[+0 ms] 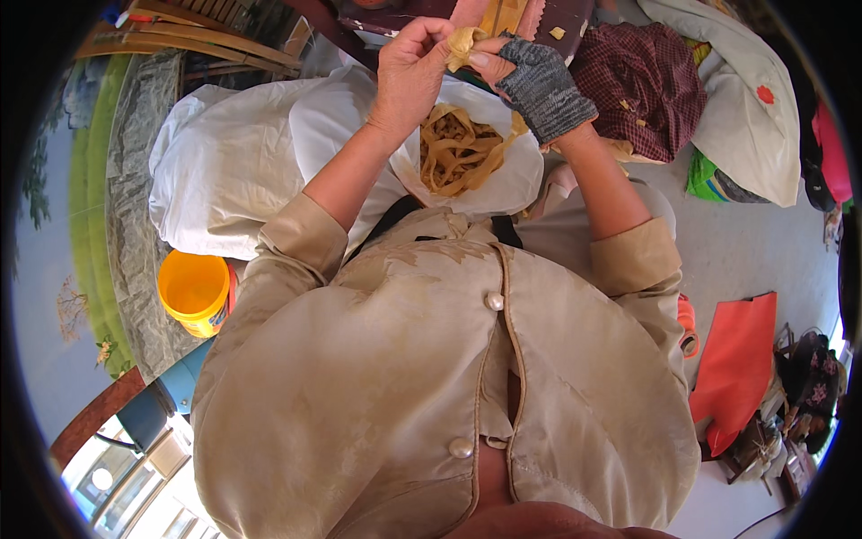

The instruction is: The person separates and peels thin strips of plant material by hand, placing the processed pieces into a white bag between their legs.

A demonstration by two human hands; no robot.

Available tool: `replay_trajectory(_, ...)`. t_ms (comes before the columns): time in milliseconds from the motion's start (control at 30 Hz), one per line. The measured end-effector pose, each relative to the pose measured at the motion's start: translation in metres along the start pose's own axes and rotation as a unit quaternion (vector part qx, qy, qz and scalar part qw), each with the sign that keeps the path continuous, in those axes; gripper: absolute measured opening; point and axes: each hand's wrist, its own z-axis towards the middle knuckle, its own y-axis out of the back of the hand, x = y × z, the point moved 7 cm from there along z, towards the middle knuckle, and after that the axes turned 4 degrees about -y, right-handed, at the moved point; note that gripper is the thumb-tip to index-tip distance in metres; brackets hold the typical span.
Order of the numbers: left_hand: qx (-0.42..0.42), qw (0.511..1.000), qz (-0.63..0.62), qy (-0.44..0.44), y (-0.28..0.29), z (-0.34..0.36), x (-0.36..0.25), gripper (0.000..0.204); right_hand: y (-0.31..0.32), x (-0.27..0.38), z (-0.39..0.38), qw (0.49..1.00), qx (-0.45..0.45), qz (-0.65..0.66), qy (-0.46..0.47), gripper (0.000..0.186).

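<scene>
My bare left hand (415,72) and my right hand (539,85), in a grey fingerless glove, meet at the top of the view. Pinched between their thumbs and fingers is a crumpled pale-yellow strip (463,47), perhaps husk or woven straw; I cannot tell which. Below the hands, an open white bag (523,182) rests at my lap. Inside it lies a tangle of tan strips (456,153), and some tan material rises toward the right glove. Just beyond my fingers is a dark table (575,16) with flat yellowish and pink pieces on it.
A large white sack (229,166) stands at my left, with a yellow bucket (193,286) nearer me. To the right are a dark checked cloth bundle (637,90), a pale cloth (750,117) and a red-orange sheet (736,359). Wooden slats (193,45) lie at the far left.
</scene>
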Motion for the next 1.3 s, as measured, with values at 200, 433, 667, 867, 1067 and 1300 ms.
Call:
replay_trajectory(200,-0.025,0.999,-0.026,0.012,-0.012,-0.002,-0.014,0.011,0.002,-0.020,0.007,0.979,-0.029,0.187,-0.070,0.023)
replay_trajectory(433,0.023,0.999,0.001,0.032,-0.004,0.009,-0.018,0.011,0.035,-0.042,0.013,0.838,-0.100,0.519,-0.136,0.028)
replay_trajectory(667,0.025,0.918,0.364,-0.155,0.005,0.011,-0.057,0.025,0.029,-0.032,0.010,0.938,-0.087,0.313,-0.120,0.019)
replay_trajectory(867,0.191,0.865,0.461,-0.046,-0.027,-0.011,-0.029,0.025,-0.010,-0.031,0.004,0.984,0.019,0.069,-0.161,0.021)
replay_trajectory(1067,0.200,0.766,0.572,-0.213,0.000,-0.009,-0.006,0.028,-0.027,-0.032,0.010,0.991,0.077,-0.102,-0.050,0.042)
replay_trajectory(1300,0.209,0.761,0.570,-0.228,0.029,0.010,0.024,0.024,-0.029,-0.016,0.011,0.989,0.015,-0.145,-0.003,0.026)
